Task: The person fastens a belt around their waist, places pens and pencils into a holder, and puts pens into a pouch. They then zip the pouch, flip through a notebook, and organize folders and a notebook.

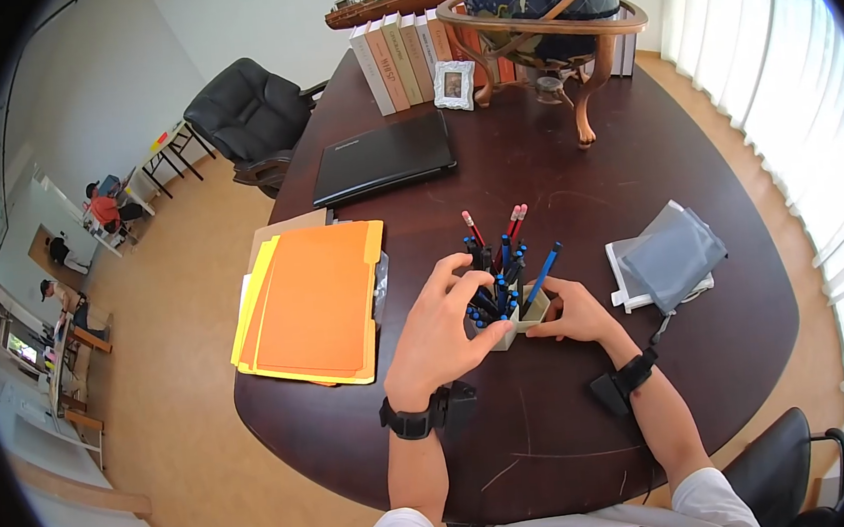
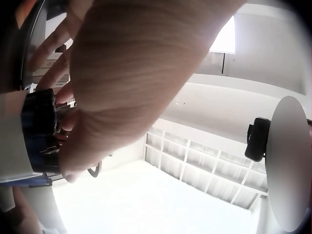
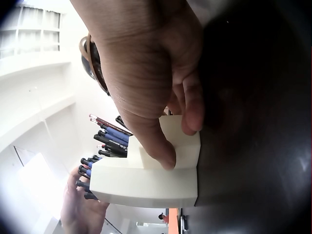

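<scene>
Pen holder braced on one side, cupped on the other

From here, I'd want the right hand low and firm on the pen holder, its thumb pressed to the wall, while the left hand handles the pens gently; a hard nudge could tip out the blue pen leaning at the pen holder's right. The pen holder stands upright on the table, gripped at its right; at its left, the other hand curves wide, contact unclear.

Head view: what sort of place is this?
Likely an office, or a room set up as one: the dark desk bears a closed laptop and a filled pen holder, with a padded black chair beside it.
</scene>
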Available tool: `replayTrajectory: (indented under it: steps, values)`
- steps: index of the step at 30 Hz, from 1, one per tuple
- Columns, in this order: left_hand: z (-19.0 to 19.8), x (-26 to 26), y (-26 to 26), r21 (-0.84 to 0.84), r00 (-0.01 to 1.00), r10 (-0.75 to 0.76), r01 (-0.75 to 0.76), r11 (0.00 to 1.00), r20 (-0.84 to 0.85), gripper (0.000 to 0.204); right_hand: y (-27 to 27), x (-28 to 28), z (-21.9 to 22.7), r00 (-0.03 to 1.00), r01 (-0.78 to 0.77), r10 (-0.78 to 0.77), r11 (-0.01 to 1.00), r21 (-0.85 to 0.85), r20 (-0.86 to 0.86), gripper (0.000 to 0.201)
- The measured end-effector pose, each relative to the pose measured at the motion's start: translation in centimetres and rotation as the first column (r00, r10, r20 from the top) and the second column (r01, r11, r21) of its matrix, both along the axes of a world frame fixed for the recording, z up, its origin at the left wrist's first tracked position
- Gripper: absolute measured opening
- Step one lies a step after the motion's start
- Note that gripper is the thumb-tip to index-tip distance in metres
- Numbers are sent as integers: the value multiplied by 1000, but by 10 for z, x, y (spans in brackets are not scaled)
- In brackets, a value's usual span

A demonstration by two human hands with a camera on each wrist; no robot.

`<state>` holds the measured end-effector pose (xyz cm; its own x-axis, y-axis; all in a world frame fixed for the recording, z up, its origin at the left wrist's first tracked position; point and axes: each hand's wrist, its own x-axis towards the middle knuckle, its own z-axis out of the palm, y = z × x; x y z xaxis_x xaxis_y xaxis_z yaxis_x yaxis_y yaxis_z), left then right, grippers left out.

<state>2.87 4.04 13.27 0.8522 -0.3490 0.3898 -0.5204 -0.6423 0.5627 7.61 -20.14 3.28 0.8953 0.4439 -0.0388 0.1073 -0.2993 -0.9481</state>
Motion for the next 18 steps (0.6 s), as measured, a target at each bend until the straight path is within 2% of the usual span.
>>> replayTrajectory:
  steps: [3,6,12,15,18]
  values:
    - [2,-1,0,15,999,22,-21,1000,-28,48,1,1,-1,1000,-2,2,1000,0,4,63]
    - [2,-1,2,35,996,-23,26,999,-86,48,0,1,-2,1000,-3,3,1000,1,4,63]
    - [5,-2,1,-14,989,-27,25,1000,-146,44,1,0,2,1000,-6,6,1000,-10,-4,64]
    - [3,-1,4,24,996,-13,15,1000,-84,43,2,-1,5,1000,-6,6,1000,-14,-2,65]
    - [-1,1,6,-33,999,-5,4,999,-54,40,2,-1,5,1000,-7,7,1000,-25,0,65]
